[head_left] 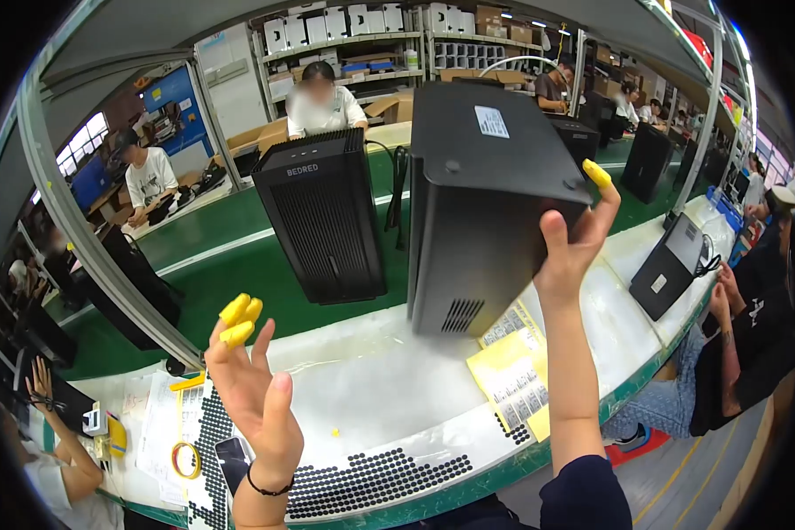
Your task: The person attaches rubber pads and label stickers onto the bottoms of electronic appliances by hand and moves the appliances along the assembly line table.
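My right hand (574, 243) grips a black box-shaped appliance (495, 212) near its upper right edge, the thumb on the side and a finger with a yellow cot reaching over. The appliance is tilted, showing a face with a white label (492, 122) and round feet, plus a small slotted vent low on its side. Left of it, my left hand (258, 397) is raised above the white work surface (371, 353), fingers apart and nothing in it. Yellow cots cover several of its fingertips. A second black appliance marked BEDRED (322, 221) stands upright on the green conveyor (230, 256).
Rows of black round pads (380, 481) line the front edge. Yellow label sheets (512, 375) lie below the appliance. A phone (234, 464) and yellow tape roll (185, 460) are at left. Co-workers sit on both sides and opposite; another black unit (667, 269) lies at right.
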The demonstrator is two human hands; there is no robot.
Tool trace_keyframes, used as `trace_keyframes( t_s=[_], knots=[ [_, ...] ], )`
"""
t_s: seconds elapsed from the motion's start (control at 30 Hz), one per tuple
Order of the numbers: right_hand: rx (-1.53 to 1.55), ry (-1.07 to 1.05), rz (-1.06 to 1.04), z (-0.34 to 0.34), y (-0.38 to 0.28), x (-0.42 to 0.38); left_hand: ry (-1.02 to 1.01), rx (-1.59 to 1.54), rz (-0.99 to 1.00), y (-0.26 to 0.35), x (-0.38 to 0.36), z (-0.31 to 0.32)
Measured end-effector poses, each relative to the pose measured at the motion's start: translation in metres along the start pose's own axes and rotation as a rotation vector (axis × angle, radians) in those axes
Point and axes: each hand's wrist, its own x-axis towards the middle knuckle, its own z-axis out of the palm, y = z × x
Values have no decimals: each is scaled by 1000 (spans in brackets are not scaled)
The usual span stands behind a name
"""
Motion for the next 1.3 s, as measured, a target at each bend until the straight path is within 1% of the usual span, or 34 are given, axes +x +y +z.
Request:
trace_keyframes(
  t_s=[0.17, 0.2, 0.27, 0.37, 0.43, 0.47, 0.5, 0.63, 0.7, 0.73, 0.8, 0.83, 0.87, 0.9, 0.97, 1.0, 1.03, 1.07, 1.1, 1.13, 1.2, 1.3],
  knots=[
    [-118, -47, -75, 12, 82, 16, -37, 100, -143, -24, -15, -9],
    [-101, -38, -61, 12, 104, 18, -51, 97, -182, -29, -20, -9],
    [-165, -15, -52, 10, 144, 20, -77, 86, -253, -38, -25, -7],
    [-164, 61, -37, 12, 194, 20, -115, 69, -356, -50, -34, 0],
    [-259, 100, -59, 9, 227, 17, -122, 47, -417, -54, -37, 7],
    [-311, 120, -69, 4, 240, 19, -186, 64, -434, -60, -41, 11],
    [-238, 145, 11, 2, 246, 26, -251, 81, -453, -67, -47, 13],
    [-426, 43, 56, 6, 240, 33, -572, 179, -539, -103, -71, 43],
    [-463, 6, 93, 6, 241, 37, -668, 242, -471, -125, -90, 66],
    [-476, -27, 161, 0, 240, 38, -714, 275, -434, -134, -97, 77],
    [-551, -76, 157, -17, 229, 43, -783, 382, -322, -144, -107, 102],
    [-477, -54, 192, -28, 225, 47, -816, 435, -262, -150, -111, 111],
    [-400, -29, 223, -41, 223, 51, -821, 469, -250, -158, -114, 117],
    [-456, 81, 142, -60, 236, 56, -821, 501, -238, -167, -117, 123],
    [-439, 333, 111, -106, 268, 78, -802, 574, -212, -185, -120, 139],
    [-594, 428, 175, -135, 287, 90, -788, 617, -198, -194, -120, 146],
    [-739, 524, 261, -152, 288, 104, -777, 661, -189, -200, -120, 151],
    [-932, 564, 270, -175, 300, 120, -781, 695, -206, -201, -121, 156],
    [-1000, 578, 228, -198, 314, 136, -781, 728, -223, -201, -120, 161],
    [-1055, 572, 237, -212, 318, 153, -777, 763, -239, -201, -119, 165],
    [-1120, 583, 314, -236, 326, 183, -771, 763, -253, -204, -119, 165],
    [-1018, 528, 657, -277, 331, 211, -786, 795, -269, -203, -120, 164]
  ],
)
